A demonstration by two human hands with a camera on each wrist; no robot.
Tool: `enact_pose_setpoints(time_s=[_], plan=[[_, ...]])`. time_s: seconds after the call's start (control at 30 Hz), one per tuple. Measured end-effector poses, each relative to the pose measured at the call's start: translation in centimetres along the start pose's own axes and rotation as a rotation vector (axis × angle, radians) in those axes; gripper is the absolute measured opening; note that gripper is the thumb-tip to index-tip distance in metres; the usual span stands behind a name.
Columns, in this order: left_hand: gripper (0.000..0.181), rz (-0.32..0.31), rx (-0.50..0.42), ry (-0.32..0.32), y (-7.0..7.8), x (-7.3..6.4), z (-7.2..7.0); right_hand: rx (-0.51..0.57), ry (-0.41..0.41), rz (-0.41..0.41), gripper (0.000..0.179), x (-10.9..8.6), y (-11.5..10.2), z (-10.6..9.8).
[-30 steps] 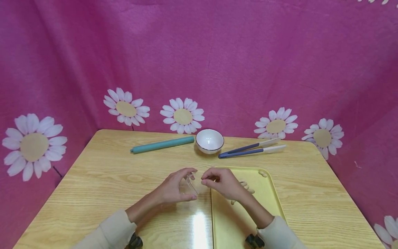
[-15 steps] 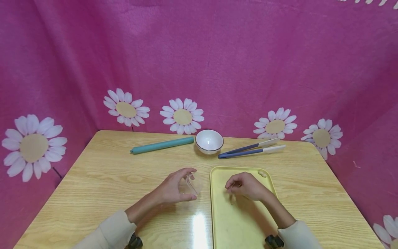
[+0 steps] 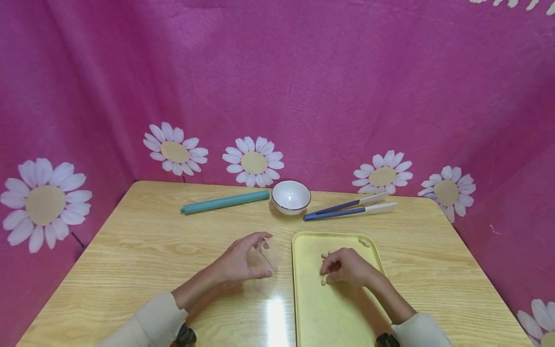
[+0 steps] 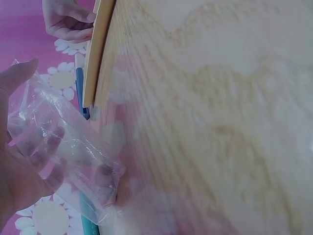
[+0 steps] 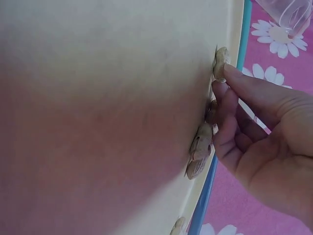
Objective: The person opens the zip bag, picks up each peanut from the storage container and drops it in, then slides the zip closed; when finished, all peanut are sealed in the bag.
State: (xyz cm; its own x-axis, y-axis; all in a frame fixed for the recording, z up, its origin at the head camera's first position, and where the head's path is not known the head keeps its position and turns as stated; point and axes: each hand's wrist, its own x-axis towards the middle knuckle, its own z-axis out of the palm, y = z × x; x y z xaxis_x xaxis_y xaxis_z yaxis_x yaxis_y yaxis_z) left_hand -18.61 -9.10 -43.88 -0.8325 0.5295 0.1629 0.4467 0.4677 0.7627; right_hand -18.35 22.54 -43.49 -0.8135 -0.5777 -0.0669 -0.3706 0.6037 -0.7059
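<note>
My left hand (image 3: 238,260) holds a clear plastic bag (image 4: 80,137) above the table, left of the yellow tray (image 3: 323,318). The bag's mouth is spread between thumb and fingers, and some fingers show through the film. Low over the tray is my right hand (image 3: 352,267), pinching a peanut (image 5: 221,58) between thumb and forefinger. Several more peanuts (image 5: 200,149) lie beside its fingers, partly hidden by the hand in the head view. Another peanut (image 3: 364,242) sits alone in the tray's far right corner.
Along the back of the table stand a white bowl (image 3: 291,196) with a dark rim, a teal stick-shaped object (image 3: 225,201) to its left, and blue-and-white tongs (image 3: 347,209) to its right. A pink flowered cloth (image 3: 277,86) hangs behind and at both sides.
My right hand has moved from beside the bag's mouth rightward and down to the peanuts on the tray. The left hand keeps the bag in nearly the same place.
</note>
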Motion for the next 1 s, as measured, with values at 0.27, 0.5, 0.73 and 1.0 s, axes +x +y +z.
enact_pose_setpoints(time_s=[0.27, 0.5, 0.73, 1.0], plan=[[0.074, -0.001, 0.018, 0.005, -0.2, -0.1, -0.1, -0.188, 0.024, -0.012, 0.006, 0.4, -0.7, 0.2], [0.075, -0.01, 0.008, 0.002, -0.1, -0.1, -0.1, -0.15, -0.013, 0.001, 0.008, 0.8, -0.8, 0.4], [0.075, -0.004, 0.01, 0.007, -0.2, -0.1, 0.0, -0.155, -0.038, 0.023, 0.008, 0.8, -1.2, 0.4], [0.075, 0.001, -0.011, 0.006, -0.1, -0.2, 0.0, -0.107, 0.058, 0.004, 0.001, 1.8, -2.0, 0.1]])
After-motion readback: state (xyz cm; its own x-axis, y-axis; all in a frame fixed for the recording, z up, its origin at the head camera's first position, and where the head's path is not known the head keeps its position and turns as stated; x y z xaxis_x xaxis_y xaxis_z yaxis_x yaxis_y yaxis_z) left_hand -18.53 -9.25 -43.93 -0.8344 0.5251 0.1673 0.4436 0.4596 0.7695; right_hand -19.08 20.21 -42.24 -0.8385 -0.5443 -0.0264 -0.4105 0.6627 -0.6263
